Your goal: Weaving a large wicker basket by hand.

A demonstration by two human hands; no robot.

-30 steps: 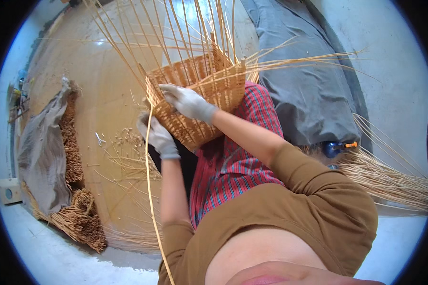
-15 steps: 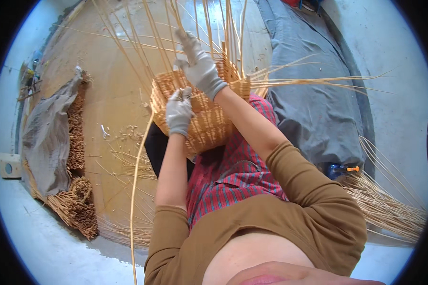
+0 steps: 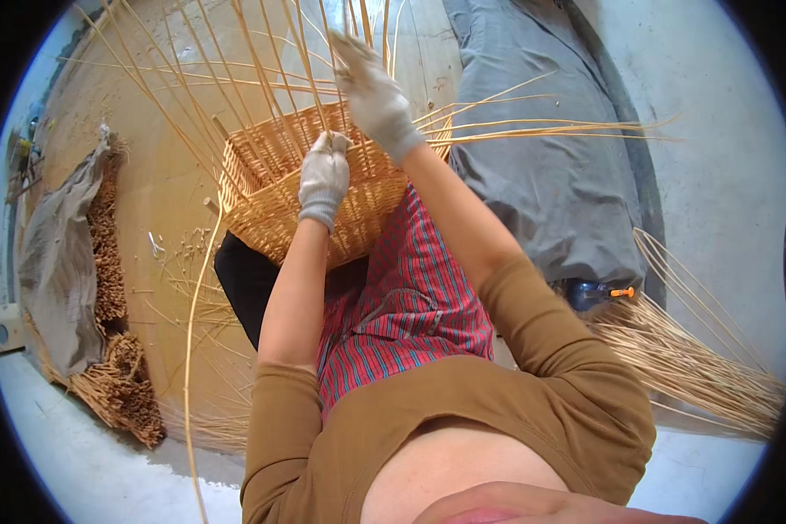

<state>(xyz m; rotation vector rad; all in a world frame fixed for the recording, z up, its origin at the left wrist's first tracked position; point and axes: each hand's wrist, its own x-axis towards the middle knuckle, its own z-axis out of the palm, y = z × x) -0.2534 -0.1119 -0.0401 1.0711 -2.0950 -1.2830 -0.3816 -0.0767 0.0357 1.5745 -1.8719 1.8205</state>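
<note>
A half-woven wicker basket (image 3: 301, 223) of golden rods rests tilted on my lap, with long upright wicker rods (image 3: 271, 79) rising from its walls. My left hand (image 3: 325, 182), in a pale knit glove, is closed at the near rim with its fingertips pinching a wicker rod. Above the basket's right part is my right hand (image 3: 374, 100), gloved too, its fingers pointing up and away among the uprights. Motion smears those fingers, so their grip is unclear. One long loose rod (image 3: 189, 384) trails from the basket's left corner down past my left arm.
Bundled cut rods (image 3: 118, 384) lie at the left, partly under a grey cloth (image 3: 61, 262). Dark grey fabric (image 3: 550, 175) spreads at the right, near a blue bottle with an orange tip (image 3: 589, 294) and a sheaf of long rods (image 3: 690, 367). Scraps litter the floor.
The basket has shifted left in view and turned, showing more of its inside. My left hand has moved slightly along the rim; my right hand has moved a little upward.
</note>
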